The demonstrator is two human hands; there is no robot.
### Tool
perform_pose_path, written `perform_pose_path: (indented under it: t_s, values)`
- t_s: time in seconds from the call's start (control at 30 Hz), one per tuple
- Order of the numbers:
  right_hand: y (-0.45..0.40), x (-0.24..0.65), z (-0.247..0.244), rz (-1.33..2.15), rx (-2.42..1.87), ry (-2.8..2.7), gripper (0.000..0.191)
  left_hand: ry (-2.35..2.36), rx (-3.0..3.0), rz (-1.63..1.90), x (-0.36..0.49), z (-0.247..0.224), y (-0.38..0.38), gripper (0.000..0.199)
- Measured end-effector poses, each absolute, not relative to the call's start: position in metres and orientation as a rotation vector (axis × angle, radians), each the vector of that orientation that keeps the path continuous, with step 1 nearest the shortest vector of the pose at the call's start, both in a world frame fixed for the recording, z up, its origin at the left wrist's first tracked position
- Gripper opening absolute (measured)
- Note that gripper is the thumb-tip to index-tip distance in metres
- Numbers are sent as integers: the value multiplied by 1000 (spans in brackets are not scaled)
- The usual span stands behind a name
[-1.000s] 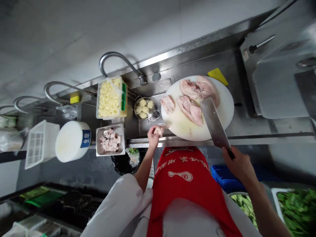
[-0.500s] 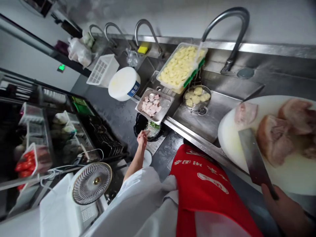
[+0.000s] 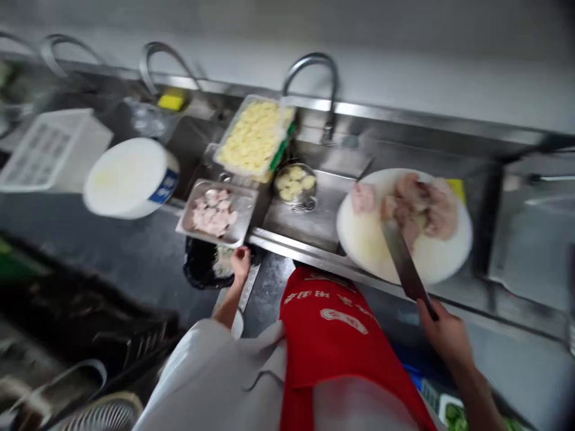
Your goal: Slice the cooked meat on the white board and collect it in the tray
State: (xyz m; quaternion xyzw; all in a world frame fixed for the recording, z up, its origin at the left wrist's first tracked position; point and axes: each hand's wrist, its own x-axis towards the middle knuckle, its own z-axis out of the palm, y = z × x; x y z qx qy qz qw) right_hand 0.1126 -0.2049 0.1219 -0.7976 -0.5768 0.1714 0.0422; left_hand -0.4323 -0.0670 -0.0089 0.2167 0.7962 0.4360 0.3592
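My right hand (image 3: 444,329) grips a cleaver (image 3: 406,263), its blade tip by the meat on a round white chopping board (image 3: 372,263). Large pieces of pale meat (image 3: 422,206) lie piled on the board, and a smaller meat piece (image 3: 363,197) sits apart near its left edge. My left hand (image 3: 241,262) is closed, fingers curled, close to the front right corner of a metal tray (image 3: 245,206); whether anything is in it is hidden. Small chunks of meat (image 3: 213,214) lie in the tray. Below is a black-lined bin (image 3: 195,263) with scraps inside.
A tub of pale peeled pieces (image 3: 254,134) stands on the sink's divider. A strainer with slices (image 3: 295,182) sits in the metal sink (image 3: 287,221). To the left are another thick white board (image 3: 130,176) and a white basket (image 3: 58,149). Faucets (image 3: 314,60) line the wall.
The view has swung right, showing more of the chopping board. My left hand has risen from over the bin to the tray's corner. The cleaver's tip has moved toward the larger meat.
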Motion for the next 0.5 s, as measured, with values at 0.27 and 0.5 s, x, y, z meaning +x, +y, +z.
perform_pose_path:
  t_s: [0.27, 0.5]
  values:
    - [-250, 134, 130, 326, -2501, -1177, 43, 1023, 1863, 830, -120, 60, 14, 39]
    - [-289, 156, 119, 458, -2438, -937, 34, 293, 2750, -191, 11, 75, 124, 71]
